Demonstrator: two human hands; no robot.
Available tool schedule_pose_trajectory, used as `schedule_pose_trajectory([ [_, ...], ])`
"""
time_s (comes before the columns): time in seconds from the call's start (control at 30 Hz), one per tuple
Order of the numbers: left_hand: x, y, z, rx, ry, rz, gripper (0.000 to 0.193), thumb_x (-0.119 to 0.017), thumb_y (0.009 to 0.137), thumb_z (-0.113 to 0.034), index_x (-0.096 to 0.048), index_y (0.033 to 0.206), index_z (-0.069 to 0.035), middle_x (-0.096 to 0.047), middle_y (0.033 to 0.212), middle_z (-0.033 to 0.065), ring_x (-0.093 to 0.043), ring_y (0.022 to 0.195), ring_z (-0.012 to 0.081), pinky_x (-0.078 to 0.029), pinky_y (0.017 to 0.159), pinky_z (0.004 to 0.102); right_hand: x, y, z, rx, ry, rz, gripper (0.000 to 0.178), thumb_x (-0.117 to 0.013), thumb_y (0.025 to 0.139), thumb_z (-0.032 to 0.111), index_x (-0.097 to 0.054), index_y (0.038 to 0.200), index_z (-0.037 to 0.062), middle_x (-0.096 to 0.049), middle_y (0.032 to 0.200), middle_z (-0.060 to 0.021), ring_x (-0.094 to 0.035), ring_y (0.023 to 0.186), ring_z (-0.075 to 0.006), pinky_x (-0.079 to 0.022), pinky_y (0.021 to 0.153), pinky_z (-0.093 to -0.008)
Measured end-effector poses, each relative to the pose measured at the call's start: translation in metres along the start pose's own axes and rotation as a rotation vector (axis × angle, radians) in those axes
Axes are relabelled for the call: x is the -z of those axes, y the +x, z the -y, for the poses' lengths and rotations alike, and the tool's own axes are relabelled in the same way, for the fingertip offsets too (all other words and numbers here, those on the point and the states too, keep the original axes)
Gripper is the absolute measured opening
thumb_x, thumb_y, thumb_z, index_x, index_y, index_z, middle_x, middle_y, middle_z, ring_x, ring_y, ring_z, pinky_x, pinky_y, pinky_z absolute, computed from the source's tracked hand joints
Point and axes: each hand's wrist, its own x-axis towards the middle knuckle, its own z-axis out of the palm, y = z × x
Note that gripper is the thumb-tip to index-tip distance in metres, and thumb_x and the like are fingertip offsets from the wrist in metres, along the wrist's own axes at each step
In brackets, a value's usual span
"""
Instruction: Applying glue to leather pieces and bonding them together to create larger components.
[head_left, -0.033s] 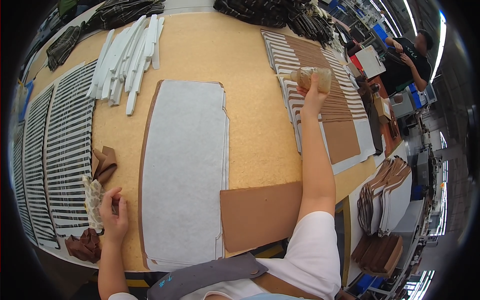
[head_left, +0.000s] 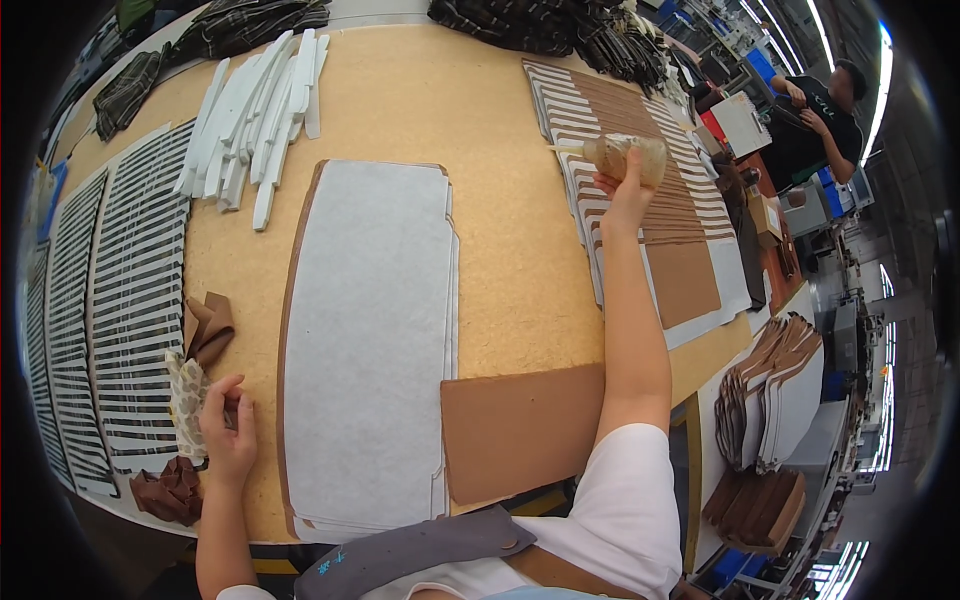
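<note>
My right hand (head_left: 628, 190), stretched out over the right side of the table, is wrapped round a cloudy squeeze bottle (head_left: 657, 160). The bottle lies sideways, its thin pale nozzle pointing left, above rows of brown and white strips (head_left: 600, 105). At the left, my left hand (head_left: 230, 435) rests with loosely curled fingers apart and nothing visible between them. Beside it lies a cream spotted bundle (head_left: 187, 405). Between my arms is a stack of long pale grey panels (head_left: 370, 340) with brown edges. A brown rectangular sheet (head_left: 525, 430) lies near me, touching the stack's right edge.
White strips (head_left: 250, 120) are piled at the back left. Dark striped pieces (head_left: 140, 300) line the left side, with crumpled brown scraps (head_left: 168, 492) nearby. Dark plaid fabric (head_left: 510, 22) lies at the far edge. Cut panels (head_left: 770, 390) stand right; another person (head_left: 815, 125) is beyond.
</note>
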Motion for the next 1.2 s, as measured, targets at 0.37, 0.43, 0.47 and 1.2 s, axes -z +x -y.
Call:
schedule_pose_trajectory([
  [0.37, 0.001, -0.001, 0.003, 0.035, -0.047, 0.011, 0.022, -0.052, 0.084, 0.003, -0.055, 0.106, 0.001, -0.05, 0.077, 0.0037, -0.048, 0.066, 0.0116, -0.04, 0.061, 0.0236, 0.013, 0.002, 0.039, -0.392, 0.452, 0.013, 0.047, -0.054, 0.087, 0.057, -0.054, 0.102, 0.0128, -0.056, 0.082, -0.0014, -0.05, 0.054, -0.0112, -0.041, 0.048, -0.0222],
  [0.43, 0.001, -0.001, 0.003, 0.036, -0.057, 0.009, 0.022, -0.052, 0.084, 0.003, -0.055, 0.106, 0.001, -0.05, 0.077, 0.0036, -0.048, 0.066, 0.0116, -0.04, 0.061, 0.0237, 0.021, 0.003, 0.043, -0.385, 0.477, 0.042, 0.047, -0.053, 0.087, 0.058, -0.054, 0.101, 0.0126, -0.056, 0.083, -0.0012, -0.049, 0.054, -0.0113, -0.041, 0.048, -0.0223],
  [0.47, 0.001, -0.001, 0.003, 0.032, -0.049, 0.008, 0.022, -0.052, 0.084, 0.003, -0.055, 0.106, 0.001, -0.049, 0.077, 0.0036, -0.048, 0.066, 0.0117, -0.04, 0.061, 0.0237, 0.026, 0.003, 0.045, -0.38, 0.503, 0.068, 0.047, -0.053, 0.087, 0.058, -0.054, 0.101, 0.0125, -0.056, 0.083, -0.001, -0.049, 0.054, -0.0114, -0.041, 0.048, -0.0224],
  [1.2, 0.002, -0.001, -0.001, 0.05, -0.026, 0.019, 0.023, -0.052, 0.084, 0.003, -0.055, 0.106, 0.001, -0.05, 0.076, 0.004, -0.048, 0.066, 0.0121, -0.041, 0.062, 0.0244, -0.024, 0.031, -0.012, -0.122, 0.063, -0.073, 0.063, -0.074, 0.08, 0.029, -0.038, 0.124, 0.0022, -0.056, 0.1, -0.0137, -0.064, 0.068, -0.0226, -0.057, 0.058, -0.0261],
])
